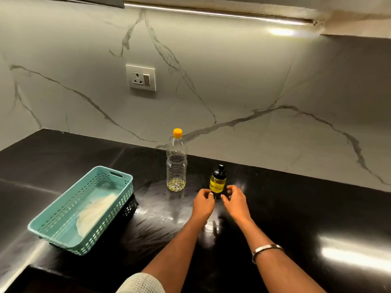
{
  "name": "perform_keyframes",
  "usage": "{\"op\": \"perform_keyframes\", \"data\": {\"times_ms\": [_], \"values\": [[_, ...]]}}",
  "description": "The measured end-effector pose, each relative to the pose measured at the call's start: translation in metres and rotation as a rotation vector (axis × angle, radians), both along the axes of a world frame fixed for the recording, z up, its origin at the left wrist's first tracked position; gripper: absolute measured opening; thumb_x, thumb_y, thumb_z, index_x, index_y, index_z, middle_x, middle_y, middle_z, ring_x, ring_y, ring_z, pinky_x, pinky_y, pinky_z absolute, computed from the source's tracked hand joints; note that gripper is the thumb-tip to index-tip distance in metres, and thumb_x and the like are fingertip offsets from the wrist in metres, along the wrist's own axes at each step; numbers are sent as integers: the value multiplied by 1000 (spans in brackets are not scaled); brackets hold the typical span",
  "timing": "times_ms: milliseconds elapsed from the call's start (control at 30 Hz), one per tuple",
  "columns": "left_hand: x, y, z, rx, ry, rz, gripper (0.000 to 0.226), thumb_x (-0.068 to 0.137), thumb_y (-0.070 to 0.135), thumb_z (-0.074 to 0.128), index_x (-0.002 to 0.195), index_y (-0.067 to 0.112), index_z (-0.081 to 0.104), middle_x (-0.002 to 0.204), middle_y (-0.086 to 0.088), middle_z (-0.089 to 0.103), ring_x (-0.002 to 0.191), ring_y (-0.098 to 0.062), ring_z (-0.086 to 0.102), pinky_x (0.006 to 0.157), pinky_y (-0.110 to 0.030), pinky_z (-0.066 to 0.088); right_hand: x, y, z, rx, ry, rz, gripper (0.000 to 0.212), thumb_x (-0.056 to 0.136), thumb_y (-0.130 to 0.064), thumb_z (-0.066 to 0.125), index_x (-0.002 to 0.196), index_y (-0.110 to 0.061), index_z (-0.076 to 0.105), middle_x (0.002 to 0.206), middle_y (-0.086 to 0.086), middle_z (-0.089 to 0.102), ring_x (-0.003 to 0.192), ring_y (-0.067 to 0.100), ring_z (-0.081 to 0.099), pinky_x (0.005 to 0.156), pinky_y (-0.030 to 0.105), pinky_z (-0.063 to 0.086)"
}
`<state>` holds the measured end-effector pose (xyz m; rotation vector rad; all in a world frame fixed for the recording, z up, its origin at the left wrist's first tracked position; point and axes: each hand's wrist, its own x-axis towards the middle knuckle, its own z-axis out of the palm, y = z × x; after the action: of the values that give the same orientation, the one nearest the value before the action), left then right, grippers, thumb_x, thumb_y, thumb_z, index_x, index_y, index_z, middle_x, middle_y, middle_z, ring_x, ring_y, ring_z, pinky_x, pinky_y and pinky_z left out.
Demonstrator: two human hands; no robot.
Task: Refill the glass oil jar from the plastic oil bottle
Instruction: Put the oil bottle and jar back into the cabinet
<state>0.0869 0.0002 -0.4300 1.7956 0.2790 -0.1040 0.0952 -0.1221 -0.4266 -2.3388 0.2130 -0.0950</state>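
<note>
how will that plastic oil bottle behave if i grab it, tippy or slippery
The plastic oil bottle is likely light and top-heavy in shape: it stands tall and narrow with only a shallow layer of oil at its base, so a sideways push could tip it. Its thin ribbed wall will probably flex under a squeeze. The counter near it looks smeared, so its surface may be greasy.

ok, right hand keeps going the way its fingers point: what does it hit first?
Probably the small glass oil jar with black cap: the right hand sits just beside its base, fingers curled toward it. Contact isn't clear from this view.
</note>
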Motion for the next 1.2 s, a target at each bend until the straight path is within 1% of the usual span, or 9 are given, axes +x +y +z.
{"op": "perform_keyframes", "data": {"times_ms": [100,167,233,300,433,600,733,900,1200], "values": [[19,-3,-10,-125,108,63,12,95,22,48,101,19,58,97,-7,64,91,-25,63,88,-43,54,27,-2,-7,61,49,-17,62,84,-19,71,137,-10,41,136,10,47,124,24,49,102,37,44],[30,-6,-22,-179,158,91,12,95,22,48,101,18,58,93,-7,64,79,-23,62,77,-39,57,45,-2,-14,80,66,-29,73,80,-21,75,140,-9,36,140,11,43,131,25,42,106,37,39],[37,-9,-25,-259,195,119,13,96,21,47,102,15,57,88,-7,61,65,-17,56,59,-30,50,61,0,-22,136,70,-62,78,75,-20,79,140,-8,37,141,13,43,132,27,41,109,39,37],[45,-9,-29,-303,224,139,11,97,21,47,101,16,56,89,-7,60,67,-16,56,55,-25,47,74,4,-31,205,82,-79,80,70,-18,82,137,-9,39,138,13,45,129,27,44,108,41,38],[57,-7,-34,-416,284,182,9,99,20,46,100,14,52,79,-4,55,63,-14,52,57,-26,47,95,9,-51,286,91,-102,78,61,-18,87,127,-11,46,125,12,56,117,28,56,101,43,45],[66,1,-39,-514,328,206,12,101,19,43,104,10,51,84,-5,54,65,-15,50,62,-27,51,102,17,-49,341,74,-147,71,64,-16,87,123,-6,48,118,13,61,109,29,59,92,34,45],[68,10,-43,-574,353,217,11,101,19,43,100,13,52,91,-8,56,74,-19,55,72,-34,56,98,17,-48,327,43,-141,66,67,-21,85,122,-11,49,118,11,62,110,28,59,93,37,45],[62,12,-34,-601,379,172,12,102,19,42,106,13,51,104,-11,58,91,-25,61,74,-35,58,89,14,-44,291,19,-128,65,67,-26,85,122,-12,52,117,10,64,107,27,60,90,37,47],[37,7,-11,-553,332,88,13,101,17,41,110,17,51,95,-5,56,75,-16,55,69,-29,52,41,12,-11,292,-64,-134,64,66,-29,86,119,-12,55,110,10,66,99,24,63,87,33,48]]}}
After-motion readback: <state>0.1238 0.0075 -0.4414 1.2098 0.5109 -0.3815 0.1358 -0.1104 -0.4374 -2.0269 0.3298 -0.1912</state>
